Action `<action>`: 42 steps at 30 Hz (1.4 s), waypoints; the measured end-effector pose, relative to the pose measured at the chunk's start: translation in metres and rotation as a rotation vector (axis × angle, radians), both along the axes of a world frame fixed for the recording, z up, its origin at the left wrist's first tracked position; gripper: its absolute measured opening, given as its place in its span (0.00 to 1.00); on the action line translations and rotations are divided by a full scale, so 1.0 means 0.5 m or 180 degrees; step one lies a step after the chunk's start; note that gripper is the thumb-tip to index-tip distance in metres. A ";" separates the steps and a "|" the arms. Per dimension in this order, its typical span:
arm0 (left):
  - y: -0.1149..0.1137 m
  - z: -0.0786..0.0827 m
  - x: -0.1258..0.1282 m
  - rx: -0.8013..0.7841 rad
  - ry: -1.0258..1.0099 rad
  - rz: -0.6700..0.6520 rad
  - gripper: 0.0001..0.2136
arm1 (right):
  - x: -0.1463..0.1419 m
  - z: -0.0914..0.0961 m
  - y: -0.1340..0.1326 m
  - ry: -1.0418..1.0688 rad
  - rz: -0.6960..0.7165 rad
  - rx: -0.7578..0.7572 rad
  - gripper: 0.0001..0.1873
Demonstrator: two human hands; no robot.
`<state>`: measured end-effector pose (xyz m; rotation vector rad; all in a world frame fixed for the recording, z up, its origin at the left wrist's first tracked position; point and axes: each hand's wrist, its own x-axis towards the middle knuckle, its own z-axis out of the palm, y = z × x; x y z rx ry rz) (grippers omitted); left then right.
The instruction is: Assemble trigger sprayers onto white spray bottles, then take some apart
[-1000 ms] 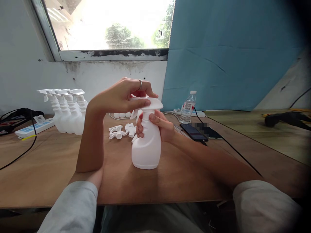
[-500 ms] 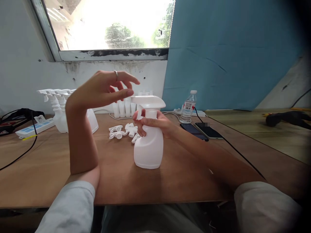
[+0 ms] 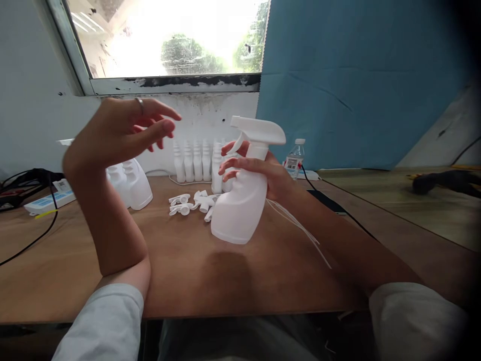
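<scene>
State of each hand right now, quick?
Left hand: open, fingers loosely bent, nothing visibly held.
Right hand: closed around the neck of a white spray bottle, tilted.

Light grey, nearly white sleeves of soft, creased cloth: the left sleeve [image 3: 107,321] fills the lower left of the frame, and the right sleeve [image 3: 409,313], in deeper shade, blurs into the dark lower right. Each ends in a rounded edge, leaving the left forearm [image 3: 112,225] and right forearm [image 3: 338,233] bare. A slim silver-coloured ring [image 3: 140,104] circles one of the left hand's [image 3: 120,131] fingers [image 3: 160,107], upper left. Dark greyish clothing [image 3: 233,342] shows at bottom centre.
</scene>
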<state>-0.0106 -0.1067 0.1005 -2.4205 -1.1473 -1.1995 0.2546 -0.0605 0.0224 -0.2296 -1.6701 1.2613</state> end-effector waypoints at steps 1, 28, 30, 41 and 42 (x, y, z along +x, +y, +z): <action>0.008 -0.002 0.019 0.0030 -0.0020 -0.0258 0.16 | 0.000 0.001 -0.005 -0.0092 0.0008 0.0071 0.17; 0.027 -0.003 -0.037 0.0251 -0.0643 0.0578 0.18 | 0.108 0.091 -0.028 -0.0405 -0.2184 0.1879 0.11; 0.041 -0.005 -0.072 0.0308 -0.0769 0.0856 0.18 | 0.130 0.103 -0.033 -0.0209 -0.2279 0.2020 0.07; 0.152 -0.024 -0.165 -0.1498 -0.1361 0.1408 0.15 | 0.172 0.123 -0.026 0.0151 -0.2534 0.2186 0.03; 0.157 -0.026 -0.170 -0.1550 -0.1389 0.1415 0.15 | 0.173 0.122 -0.029 0.0119 -0.2509 0.2168 0.03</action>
